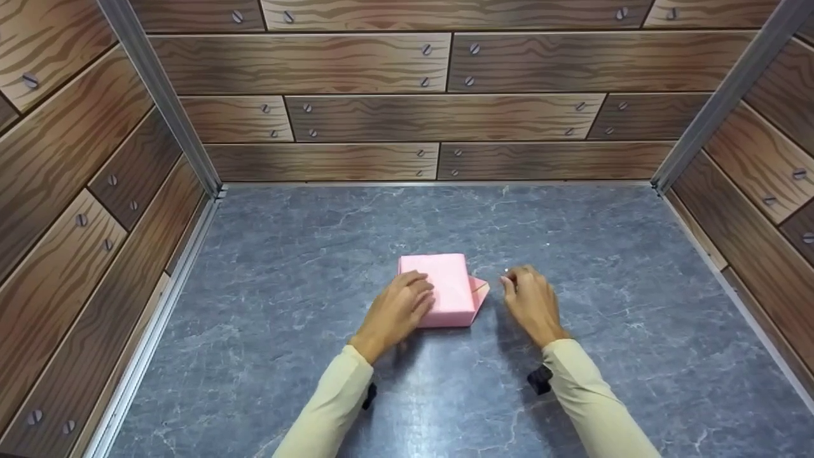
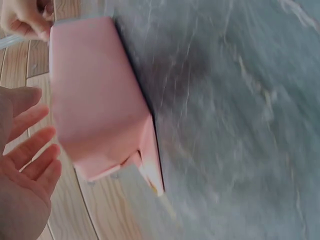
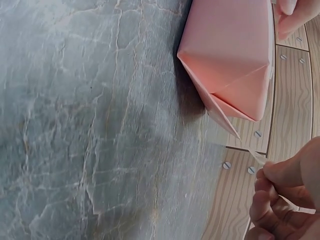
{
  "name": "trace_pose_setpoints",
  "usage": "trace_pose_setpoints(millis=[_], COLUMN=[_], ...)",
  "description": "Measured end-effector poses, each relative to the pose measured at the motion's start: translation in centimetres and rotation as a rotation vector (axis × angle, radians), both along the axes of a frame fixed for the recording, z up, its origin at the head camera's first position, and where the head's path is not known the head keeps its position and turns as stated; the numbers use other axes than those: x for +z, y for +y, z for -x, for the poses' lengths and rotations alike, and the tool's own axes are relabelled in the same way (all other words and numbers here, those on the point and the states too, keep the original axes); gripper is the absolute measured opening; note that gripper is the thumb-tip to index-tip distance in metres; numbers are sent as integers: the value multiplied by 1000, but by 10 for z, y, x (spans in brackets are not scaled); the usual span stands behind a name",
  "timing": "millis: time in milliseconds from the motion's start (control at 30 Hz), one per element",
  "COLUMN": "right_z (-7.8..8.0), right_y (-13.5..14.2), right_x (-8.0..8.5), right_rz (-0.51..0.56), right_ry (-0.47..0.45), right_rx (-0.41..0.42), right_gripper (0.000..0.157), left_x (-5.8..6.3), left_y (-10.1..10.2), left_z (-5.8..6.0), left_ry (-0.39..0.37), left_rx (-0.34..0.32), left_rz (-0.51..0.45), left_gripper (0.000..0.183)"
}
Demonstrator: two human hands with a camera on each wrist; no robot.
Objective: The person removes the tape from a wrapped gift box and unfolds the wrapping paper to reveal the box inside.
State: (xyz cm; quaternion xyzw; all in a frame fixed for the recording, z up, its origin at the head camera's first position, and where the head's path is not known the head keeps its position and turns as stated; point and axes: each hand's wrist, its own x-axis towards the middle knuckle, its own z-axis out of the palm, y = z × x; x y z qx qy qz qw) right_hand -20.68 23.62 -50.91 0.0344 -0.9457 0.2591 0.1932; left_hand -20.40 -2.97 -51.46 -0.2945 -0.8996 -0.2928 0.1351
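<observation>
A box wrapped in pink paper (image 1: pixel 448 283) lies on the grey marbled table. From its right end sticks out a pointed, folded paper flap (image 3: pixel 220 115). My left hand (image 1: pixel 395 304) rests at the box's left side, its relaxed fingers over the top edge. At the left end, another flap (image 2: pixel 154 165) juts out in the left wrist view. Just right of the box, my right hand (image 1: pixel 533 302) pinches a thin, whitish translucent strip that looks like tape (image 3: pixel 258 156) between thumb and forefinger. The strip's loose end points at the flap's tip.
Wood-patterned panels (image 1: pixel 369 117) wall in the table (image 1: pixel 305 242) at the back and both sides. Metal rails (image 1: pixel 168 299) run along the side edges. A small dark device (image 1: pixel 540 380) is worn under the right sleeve's cuff.
</observation>
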Motion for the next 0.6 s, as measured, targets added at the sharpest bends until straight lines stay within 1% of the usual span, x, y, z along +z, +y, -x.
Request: trace_pose_setpoints(millis=[200, 267, 367, 467, 533, 600], right_z=[1, 1, 2, 4, 5, 5], right_y=[2, 3, 4, 4, 4, 2], right_x=[3, 4, 7, 9, 10, 10], right_rz=[5, 6, 6, -2, 2, 3], right_ry=[-6, 1, 19, 24, 1, -47], right_rx=[0, 1, 16, 62, 119, 192], right_gripper=[10, 9, 7, 7, 15, 24], left_x=[3, 4, 4, 3, 2, 0], left_y=[-27, -36, -45, -51, -53, -54], left_z=[0, -1, -2, -2, -2, -2], left_ry=[-42, -63, -103, -146, -180, -210], left_rx=[20, 26, 19, 17, 25, 41], left_rz=[-75, -77, -54, -18, 0, 12], left_gripper=[24, 26, 33, 39, 41, 42])
